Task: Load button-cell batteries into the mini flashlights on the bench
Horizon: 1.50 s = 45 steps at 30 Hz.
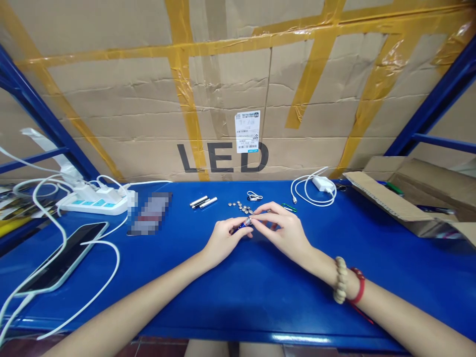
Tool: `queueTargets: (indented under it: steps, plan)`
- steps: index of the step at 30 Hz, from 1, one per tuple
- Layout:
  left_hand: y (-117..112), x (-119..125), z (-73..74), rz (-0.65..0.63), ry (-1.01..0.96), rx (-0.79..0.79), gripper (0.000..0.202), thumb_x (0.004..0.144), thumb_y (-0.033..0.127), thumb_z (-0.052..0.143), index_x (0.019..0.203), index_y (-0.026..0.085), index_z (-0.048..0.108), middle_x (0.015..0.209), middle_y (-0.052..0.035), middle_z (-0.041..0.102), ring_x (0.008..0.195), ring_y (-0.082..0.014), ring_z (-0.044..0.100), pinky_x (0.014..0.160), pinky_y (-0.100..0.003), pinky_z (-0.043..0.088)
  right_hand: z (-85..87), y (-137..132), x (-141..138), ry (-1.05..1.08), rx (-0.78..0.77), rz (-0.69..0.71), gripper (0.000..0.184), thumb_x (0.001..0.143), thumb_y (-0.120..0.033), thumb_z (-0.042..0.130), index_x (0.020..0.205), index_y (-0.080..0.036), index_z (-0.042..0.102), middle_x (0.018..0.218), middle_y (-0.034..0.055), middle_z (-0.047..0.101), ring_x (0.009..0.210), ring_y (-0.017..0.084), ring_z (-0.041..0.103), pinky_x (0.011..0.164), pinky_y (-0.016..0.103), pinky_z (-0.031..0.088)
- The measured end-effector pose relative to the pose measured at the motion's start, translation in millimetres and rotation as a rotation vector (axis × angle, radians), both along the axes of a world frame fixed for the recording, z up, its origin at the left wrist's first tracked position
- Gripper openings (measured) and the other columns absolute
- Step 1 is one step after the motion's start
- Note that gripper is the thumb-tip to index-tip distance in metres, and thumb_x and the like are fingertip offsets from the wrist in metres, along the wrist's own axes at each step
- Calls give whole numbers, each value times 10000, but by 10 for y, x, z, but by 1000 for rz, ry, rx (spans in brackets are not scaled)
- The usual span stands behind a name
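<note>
My left hand (226, 238) is closed around a small blue flashlight tube (240, 227) with a shiny silver end, most of it covered by the fingers. At that silver end, the thumb and fingertips of my right hand (284, 230) pinch the tube. Whether a separate small part sits between the right fingertips is too small to tell. Just beyond the hands lie several round silver button cells (241, 207). Silver tubes (203, 202) lie side by side to the left of them. Behind the cells is a looped white cord with a clip (254, 195); a green carabiner (289, 208) lies partly behind my right hand.
On the left are a white power strip (94, 203) with plugs, a phone (63, 255) with white cables, and a blurred-out flat item (151, 214). A white charger with coiled cable (323, 185) and an open cardboard box (394, 206) stand right. A large taped carton (148, 109) closes the back.
</note>
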State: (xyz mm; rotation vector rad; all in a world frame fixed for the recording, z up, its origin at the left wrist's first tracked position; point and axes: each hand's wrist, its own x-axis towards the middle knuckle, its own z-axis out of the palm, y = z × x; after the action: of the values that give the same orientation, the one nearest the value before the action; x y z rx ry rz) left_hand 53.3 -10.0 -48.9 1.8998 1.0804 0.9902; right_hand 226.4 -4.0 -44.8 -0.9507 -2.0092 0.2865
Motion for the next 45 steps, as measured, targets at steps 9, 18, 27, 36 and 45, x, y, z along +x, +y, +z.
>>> queueTargets:
  steps: [9,18,27,36,45]
  plan:
    - [65,-33,-74,222,-196,-27,161,875,308,432,888,157,485,833,-22,610,736,-118,546,683,-209,403,-30,53,-9,-144,-122,72,312,850,-336,498,1135,-224,562,1072,42,547,858,129,552,631,220,484]
    - [132,-66,-99,286,-241,30,178,829,318,482,858,149,532,915,-45,592,892,-159,548,810,-254,405,-114,108,-27,-490,96,164,222,886,-352,468,1004,-272,638,1036,15,558,941,159,498,836,326,377]
    - [66,-8,-33,169,-224,-82,259,818,338,487,954,125,542,715,-21,560,636,-113,514,660,-230,422,-68,160,43,-377,-80,134,183,754,-389,640,786,-208,645,939,10,577,886,144,514,794,281,388]
    - [20,6,11,114,-107,-123,282,831,368,474,938,123,564,670,-11,530,600,-106,478,591,-205,384,20,153,67,-139,48,-3,101,780,-281,612,748,-197,657,888,28,593,832,148,547,735,281,438]
    - [2,-7,9,-3,10,-37,241,868,322,435,877,128,577,643,7,529,560,-86,444,565,-193,348,57,84,32,29,118,70,140,814,-261,573,848,-179,682,956,60,560,810,127,547,722,252,469]
